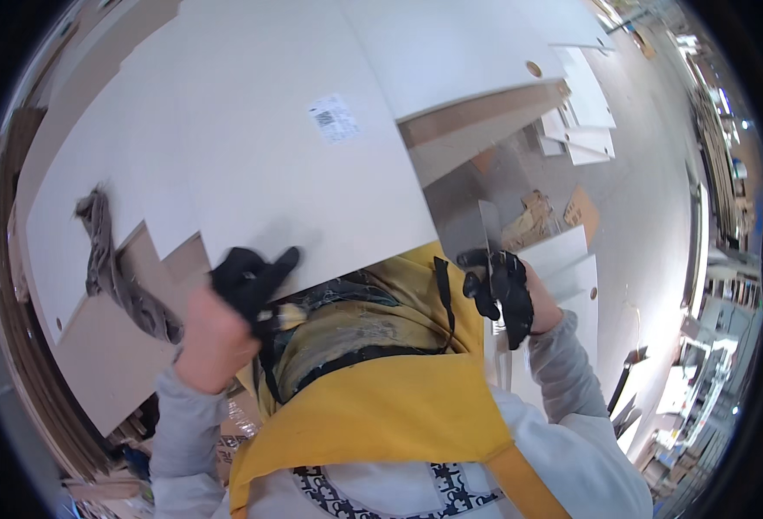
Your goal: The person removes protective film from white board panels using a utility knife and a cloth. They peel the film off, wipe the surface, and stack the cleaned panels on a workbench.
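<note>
A large white panel (278, 175) lies in front of me, with a printed label (334, 119) stuck on it. My left hand (248, 282), in a black glove, is blurred at the panel's near edge with one finger stretched over the surface. From its lower side sticks out a small tan-tipped tool (292, 316), which looks like a brush. My right hand (501, 289), also gloved in black, is beyond the panel's right corner. Its fingers are curled around a thin, flat grey blade (489, 224) that points away from me; its handle is hidden.
A twisted grey rag (106, 259) lies on the stacked panels at left. Another white panel (466, 45) with a round hole adjoins at the far right. Torn cardboard (527, 220) and more white panels (566, 259) are lower down at right. My yellow apron (375, 409) touches the near edge.
</note>
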### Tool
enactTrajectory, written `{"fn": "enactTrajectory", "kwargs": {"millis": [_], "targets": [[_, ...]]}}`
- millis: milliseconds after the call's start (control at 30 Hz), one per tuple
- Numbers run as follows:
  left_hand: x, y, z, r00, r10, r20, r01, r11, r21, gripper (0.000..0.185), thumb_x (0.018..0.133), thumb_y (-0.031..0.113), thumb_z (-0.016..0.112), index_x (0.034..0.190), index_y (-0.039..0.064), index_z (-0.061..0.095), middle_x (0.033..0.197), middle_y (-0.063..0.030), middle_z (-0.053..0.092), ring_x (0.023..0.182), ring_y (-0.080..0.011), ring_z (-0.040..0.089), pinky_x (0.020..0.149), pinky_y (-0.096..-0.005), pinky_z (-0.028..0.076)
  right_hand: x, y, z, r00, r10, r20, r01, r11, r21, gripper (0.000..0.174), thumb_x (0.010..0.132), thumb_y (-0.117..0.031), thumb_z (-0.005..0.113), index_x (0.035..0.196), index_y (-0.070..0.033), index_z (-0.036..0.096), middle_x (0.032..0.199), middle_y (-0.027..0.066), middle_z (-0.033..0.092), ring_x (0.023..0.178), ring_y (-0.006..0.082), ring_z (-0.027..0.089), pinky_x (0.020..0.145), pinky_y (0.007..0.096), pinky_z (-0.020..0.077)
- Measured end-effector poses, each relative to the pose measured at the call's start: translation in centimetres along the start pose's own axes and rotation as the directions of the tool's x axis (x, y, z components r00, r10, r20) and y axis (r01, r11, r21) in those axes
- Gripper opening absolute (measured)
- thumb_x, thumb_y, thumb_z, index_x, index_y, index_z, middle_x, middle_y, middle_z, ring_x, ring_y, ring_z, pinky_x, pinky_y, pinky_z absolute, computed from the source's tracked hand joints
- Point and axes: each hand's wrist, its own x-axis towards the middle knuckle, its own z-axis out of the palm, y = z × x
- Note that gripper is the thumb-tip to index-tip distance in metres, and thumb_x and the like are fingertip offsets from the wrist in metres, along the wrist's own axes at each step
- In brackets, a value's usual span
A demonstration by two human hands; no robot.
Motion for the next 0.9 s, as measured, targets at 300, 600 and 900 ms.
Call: {"fn": "enactTrajectory", "kwargs": {"millis": [300, 600, 900], "targets": [[9.5, 3.6, 6.4, 0.889, 0.374, 0.264, -0.456, 0.777, 0.434, 0.071, 0.069, 0.005, 0.06, 0.138, 0.019, 0.051, 0.088, -0.0127, 0.055, 0.068, -0.0248, 0.057, 0.051, -0.0356, 0.047, 2.1, 4.7, -0.1, 0.79, -0.139, -0.598, 0.32, 0.924, 0.208, 0.032, 0.1, -0.024, 0.049, 0.118, 0.0, 0.057, 0.078, 0.0063, 0.061, 0.058, 0.0126, 0.058, 0.049, 0.0247, 0.045], [17.6, 7.5, 10.5, 0.945, 0.236, 0.224, -0.313, 0.848, 0.428, 0.074, 0.063, -0.005, 0.061, 0.133, 0.017, 0.055, 0.093, -0.0171, 0.054, 0.071, -0.0338, 0.057, 0.059, -0.0429, 0.049, 6.9, 3.6, -0.9, 0.676, -0.317, -0.665, 0.602, 0.758, 0.251, 0.006, 0.098, -0.006, 0.049, 0.1, -0.002, 0.053, 0.078, 0.0043, 0.059, 0.063, 0.0118, 0.057, 0.054, 0.0263, 0.0469], [19.1, 8.3, 11.4, 0.978, 0.15, 0.144, -0.191, 0.92, 0.343, 0.077, 0.059, -0.006, 0.066, 0.133, 0.014, 0.055, 0.089, -0.0142, 0.051, 0.082, -0.035, 0.053, 0.068, -0.0435, 0.046, 14.1, 1.3, -0.1, 0.52, -0.386, -0.762, 0.797, 0.539, 0.271, 0.002, 0.096, -0.003, 0.05, 0.097, -0.003, 0.052, 0.077, 0.0043, 0.058, 0.067, 0.0115, 0.056, 0.058, 0.0277, 0.0476]]}}
